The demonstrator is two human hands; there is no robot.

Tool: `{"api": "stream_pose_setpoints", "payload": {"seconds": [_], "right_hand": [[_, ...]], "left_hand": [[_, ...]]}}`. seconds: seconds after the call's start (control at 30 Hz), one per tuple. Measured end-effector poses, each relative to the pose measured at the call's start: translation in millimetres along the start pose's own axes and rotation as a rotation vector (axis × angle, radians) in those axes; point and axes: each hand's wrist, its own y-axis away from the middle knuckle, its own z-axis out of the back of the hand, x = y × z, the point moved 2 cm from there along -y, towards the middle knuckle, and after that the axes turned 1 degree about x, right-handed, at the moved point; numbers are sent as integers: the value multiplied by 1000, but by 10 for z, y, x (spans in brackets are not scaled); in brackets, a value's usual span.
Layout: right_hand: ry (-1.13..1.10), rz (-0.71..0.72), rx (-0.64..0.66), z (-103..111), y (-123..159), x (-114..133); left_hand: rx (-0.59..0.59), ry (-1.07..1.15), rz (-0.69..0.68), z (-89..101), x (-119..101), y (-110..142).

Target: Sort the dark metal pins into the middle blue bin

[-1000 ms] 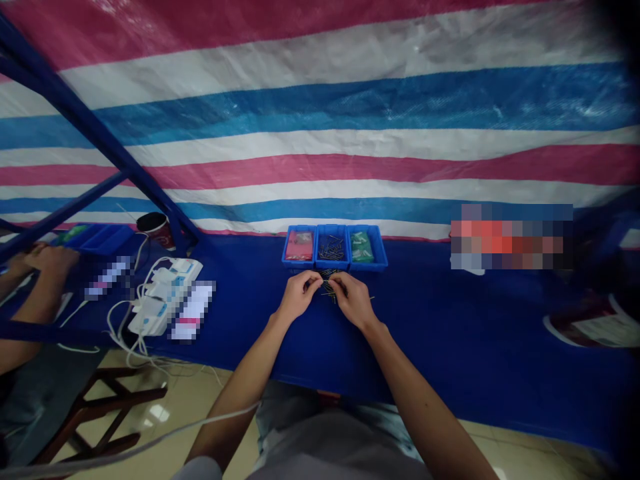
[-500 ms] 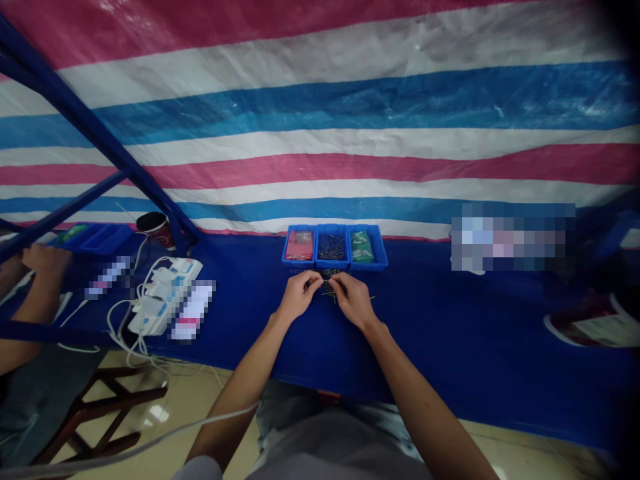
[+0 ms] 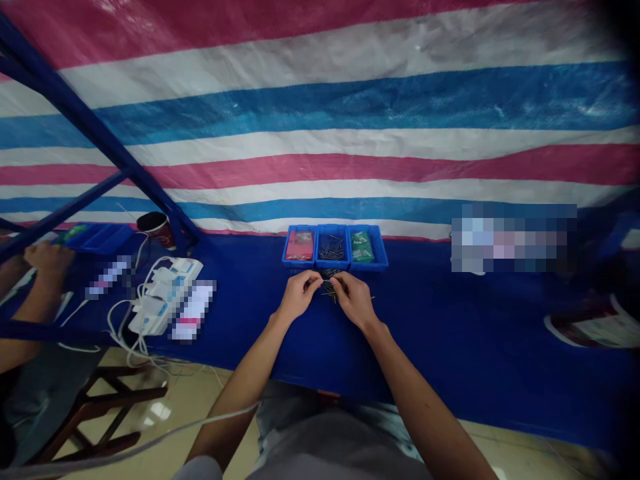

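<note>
My left hand [image 3: 300, 295] and my right hand [image 3: 355, 298] face each other low over the blue table, thumbs and forefingers pinched together. A narrow gap separates their fingertips. Whatever they pinch is too small to make out. Between and behind the fingertips lies a loose pile of thin dark and brassy screws [image 3: 329, 289], partly hidden by my hands. Just beyond stand three joined blue bins. The left bin [image 3: 286, 261] holds a red packet [image 3: 300, 247], the middle bin [image 3: 333, 265] more screws [image 3: 331, 251], and the right bin [image 3: 381, 257] a green packet [image 3: 361, 247].
On the left are a white power strip [image 3: 156, 303] with tangled cables, a blurred-out phone [image 3: 193, 310], a dark cup [image 3: 156, 230] and a blue frame post [image 3: 100, 137]. Another person's hand [image 3: 47, 263] works beyond it. At right lies a cup-like container [image 3: 595, 323].
My hands have hardly moved; the fingers shift only slightly over the screws. The other person's hand at the left has moved a little to the right.
</note>
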Motion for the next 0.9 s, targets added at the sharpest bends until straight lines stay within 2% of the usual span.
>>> {"api": "stream_pose_setpoints", "payload": {"seconds": [0.33, 0.9], "right_hand": [[-75, 81, -2, -6, -14, 27], [-82, 55, -4, -25, -9, 13]], "left_hand": [[0, -6, 24, 7, -8, -3], [-2, -2, 19, 11, -17, -5]]}}
